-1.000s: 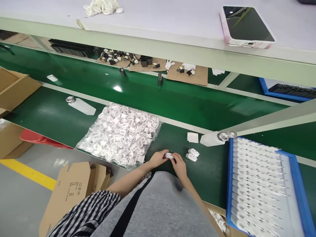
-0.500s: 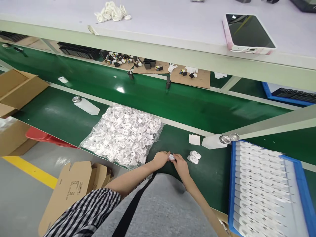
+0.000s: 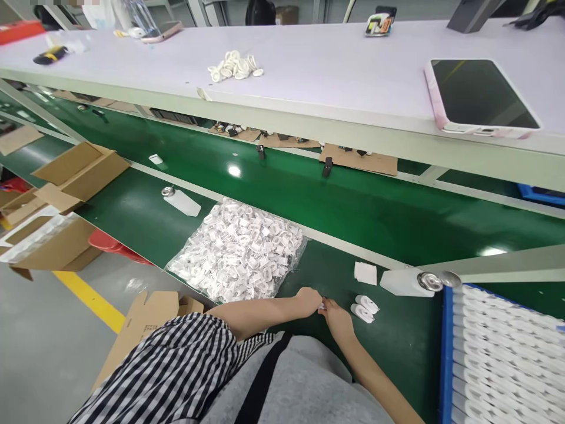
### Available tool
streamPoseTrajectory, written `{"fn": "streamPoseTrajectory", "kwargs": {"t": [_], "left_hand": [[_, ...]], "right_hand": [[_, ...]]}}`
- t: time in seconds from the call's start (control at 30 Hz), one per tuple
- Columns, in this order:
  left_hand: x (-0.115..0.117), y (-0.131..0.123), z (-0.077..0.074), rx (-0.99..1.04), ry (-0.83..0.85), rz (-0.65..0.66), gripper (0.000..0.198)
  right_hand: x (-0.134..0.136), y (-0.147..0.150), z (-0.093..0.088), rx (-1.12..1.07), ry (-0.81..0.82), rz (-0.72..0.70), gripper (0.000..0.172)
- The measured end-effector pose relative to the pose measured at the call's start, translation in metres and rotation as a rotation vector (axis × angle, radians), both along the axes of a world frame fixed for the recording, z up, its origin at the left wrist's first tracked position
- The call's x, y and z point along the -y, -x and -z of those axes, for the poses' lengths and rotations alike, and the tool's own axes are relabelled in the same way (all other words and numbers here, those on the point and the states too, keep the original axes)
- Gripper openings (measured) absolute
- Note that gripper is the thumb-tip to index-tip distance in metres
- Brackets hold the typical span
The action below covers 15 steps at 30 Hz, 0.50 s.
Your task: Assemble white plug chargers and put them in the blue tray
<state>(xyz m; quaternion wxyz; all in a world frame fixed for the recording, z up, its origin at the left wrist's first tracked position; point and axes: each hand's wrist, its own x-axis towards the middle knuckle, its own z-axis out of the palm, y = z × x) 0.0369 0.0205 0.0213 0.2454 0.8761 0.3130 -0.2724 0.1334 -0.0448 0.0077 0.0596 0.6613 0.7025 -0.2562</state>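
Observation:
My left hand point(image 3: 310, 300) and my right hand point(image 3: 338, 320) meet over the green work surface, fingers closed on a small white plastic part point(image 3: 322, 305). Most of that part is hidden by the fingers, so its exact kind does not show. Just right of my right hand lie two white oval plastic pieces point(image 3: 364, 308), side by side. On my left, a clear bag point(image 3: 241, 250) spread flat is heaped with many small white plastic parts. Above the oval pieces is a folded white wipe point(image 3: 365, 273).
A white bottle with a metal top point(image 3: 406, 282) lies at right, beside a blue-rimmed tray point(image 3: 446, 353) holding rows of white parts. Another such bottle point(image 3: 183, 202) is farther left. Cardboard boxes point(image 3: 95, 171) stand at left. A raised shelf carries a phone point(image 3: 485, 97) and white rings point(image 3: 236, 66).
The head view has tipped up and shifted, so more of the shelf shows. My left hand has turned over the part, covering more of it. Both hands stay together.

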Motion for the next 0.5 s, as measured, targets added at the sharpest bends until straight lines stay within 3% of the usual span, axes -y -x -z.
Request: {"fn": "streamPoseTrajectory", "kwargs": {"t": [0.3, 0.5], "left_hand": [[0.013, 0.018, 0.006, 0.115, -0.019, -0.177, 0.024], [0.019, 0.041, 0.015, 0.097, 0.045, -0.281, 0.034]], "right_hand": [[0.007, 0.01, 0.0, -0.002, -0.071, 0.063, 0.024], [0.053, -0.021, 0.006, -0.001, -0.159, 0.256, 0.025]]}}
